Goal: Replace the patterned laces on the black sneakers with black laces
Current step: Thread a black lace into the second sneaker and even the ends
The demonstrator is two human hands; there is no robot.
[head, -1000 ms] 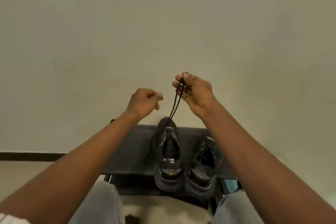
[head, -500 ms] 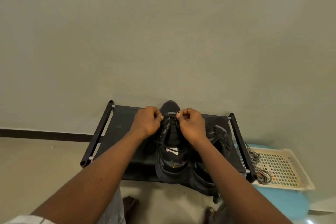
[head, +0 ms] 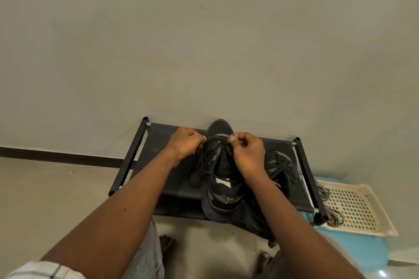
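Currently the left hand (head: 186,145) is curled, thumb against forefinger, pinching one end of the black lace (head: 205,172). The right hand (head: 248,154) is curled the same way and pinches the other end. Both pinches meet just beside each other at the toe end of the eyelet rows on the middle sneaker (head: 217,201). Loose lace strands trail from the hands across the open tongue and down the left flank of this shoe.

The middle sneaker sits heel toward the person on a black rack (head: 128,158) placed against the wall (head: 204,41). The right sneaker (head: 281,167) lies just beside it on the same rack.

Status, as judged:
- Patterned laces (head: 333,216) lie off both shoes, draped at the edge of a cream basket (head: 367,206) to the right of the rack. Removal appears complete.
- Right sneaker shows dark crossings over its tongue; it appears relaced, though knot detail cannot be confirmed.
- Middle sneaker appears threaded only at the lowest eyelets. The remaining eyelets and the final tie are outstanding.
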